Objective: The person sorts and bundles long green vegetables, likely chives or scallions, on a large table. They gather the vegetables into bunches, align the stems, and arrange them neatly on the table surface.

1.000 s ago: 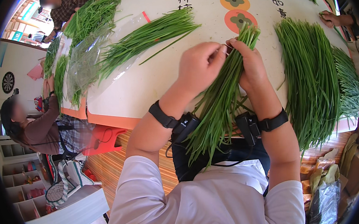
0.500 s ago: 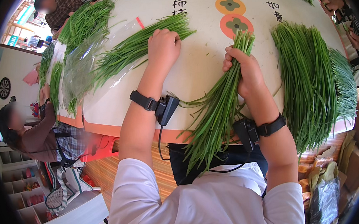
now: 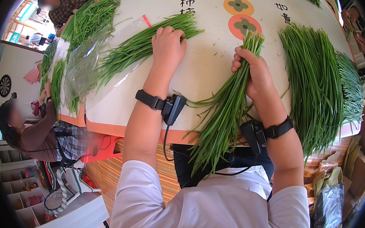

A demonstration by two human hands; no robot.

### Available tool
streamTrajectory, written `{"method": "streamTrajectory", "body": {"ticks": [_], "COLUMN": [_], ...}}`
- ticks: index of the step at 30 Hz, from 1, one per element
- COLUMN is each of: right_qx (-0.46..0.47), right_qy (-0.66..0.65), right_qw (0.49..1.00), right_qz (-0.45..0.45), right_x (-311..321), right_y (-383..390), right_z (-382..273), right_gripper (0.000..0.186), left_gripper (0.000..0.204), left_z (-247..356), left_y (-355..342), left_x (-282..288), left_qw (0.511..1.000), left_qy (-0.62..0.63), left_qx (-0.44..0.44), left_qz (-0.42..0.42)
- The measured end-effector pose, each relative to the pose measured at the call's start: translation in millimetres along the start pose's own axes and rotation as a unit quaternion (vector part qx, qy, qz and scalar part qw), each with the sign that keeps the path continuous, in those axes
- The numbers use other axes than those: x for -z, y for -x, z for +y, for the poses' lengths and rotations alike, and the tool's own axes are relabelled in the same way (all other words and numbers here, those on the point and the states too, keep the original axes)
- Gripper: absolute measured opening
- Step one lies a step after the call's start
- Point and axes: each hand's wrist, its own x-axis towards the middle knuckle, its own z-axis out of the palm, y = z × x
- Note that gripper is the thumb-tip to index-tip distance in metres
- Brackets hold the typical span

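My right hand (image 3: 256, 73) is closed round a thick bundle of garlic chives (image 3: 226, 98), thumb along the stems. The pale cut ends stick up above the fist, and the long leaves hang down past the table's near edge. To its left, my left hand (image 3: 169, 47) rests on a loose pile of garlic chives (image 3: 133, 47) with its fingers curled down into the stems; the fingertips are hidden. That pile lies partly over a clear plastic bag (image 3: 79, 66). Both wrists carry a black strap with a small black device.
A large neat stack of garlic chives (image 3: 311, 83) stands at the table's right, another pile (image 3: 91, 21) at the far left. Co-workers sit at the left (image 3: 35, 128) and far left; another person's hands (image 3: 361, 38) show at the right edge. Cartons and bags (image 3: 330, 197) lie below right.
The whole view has shifted slightly. Both my hands keep nearly the same places over the table, the right still gripping its bundle. The hands at the right edge have moved.
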Motion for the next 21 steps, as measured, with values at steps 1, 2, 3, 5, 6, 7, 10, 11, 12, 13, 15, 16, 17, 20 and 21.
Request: {"method": "streamTrajectory", "body": {"ticks": [1,2,3,5,6,7,10,11,12,13,15,16,17,20,21], "right_qx": [0.001,0.003,0.004,0.005,0.006,0.006,0.005,0.003,0.003,0.003,0.005,0.008,0.011,0.034,0.027], "right_qy": [0.001,0.003,0.002,0.0,0.0,0.0,-0.002,-0.003,-0.002,0.0,0.002,0.002,0.003,0.035,0.043], "right_qw": [1.0,1.0,1.0,1.0,1.0,1.0,1.0,1.0,1.0,1.0,1.0,1.0,1.0,0.999,0.999], "right_qz": [0.001,0.001,0.0,-0.003,-0.003,-0.004,-0.005,-0.005,-0.005,-0.005,-0.007,-0.01,-0.012,-0.013,-0.016], "right_x": [-0.4,-0.7,-0.5,0.5,0.5,0.3,2.0,2.8,3.1,2.6,1.4,0.6,-0.1,-3.6,-4.5], "right_y": [0.5,0.8,0.6,-0.5,-0.5,-0.4,-0.9,-0.8,-0.9,-1.0,-0.7,-0.3,-0.1,2.3,4.4], "right_z": [-0.2,-0.3,0.1,1.2,1.2,1.2,0.5,0.5,0.7,1.0,2.0,2.3,2.5,3.9,2.8], "right_gripper": [0.008,0.008,0.008,0.008,0.008,0.008,0.008,0.008,0.009,0.009,0.011,0.012,0.013,0.016,0.017], "left_gripper": [0.005,0.004,0.003,0.004,0.004,0.005,0.005,0.005,0.005,0.004,0.005,0.006,0.008,0.008,0.008], "left_z": [0.2,0.6,0.8,-1.1,-1.4,-0.6,12.4,16.8,21.0,24.9,33.0,39.1,46.7,69.3,75.5], "left_y": [0.2,0.3,0.4,1.3,1.5,2.7,5.4,5.8,6.7,7.9,11.3,13.4,15.4,23.2,26.0], "left_x": [0.3,0.5,0.8,-1.4,-1.7,-1.3,6.9,9.8,11.7,12.1,12.3,14.4,17.1,21.8,23.2], "left_qw": [1.0,1.0,1.0,1.0,1.0,0.999,0.988,0.972,0.947,0.936,0.909,0.887,0.863,0.784,0.756], "left_qy": [-0.003,-0.005,-0.008,0.011,0.02,0.037,0.152,0.23,0.306,0.342,0.412,0.455,0.497,0.6,0.629], "left_qx": [0.002,0.004,0.006,0.0,-0.002,-0.008,0.018,0.056,0.094,0.086,0.069,0.079,0.088,0.134,0.153], "left_qz": [-0.001,-0.002,-0.003,0.009,0.015,0.025,0.022,-0.001,-0.023,-0.011,0.013,-0.004,-0.021,-0.08,-0.101]}}
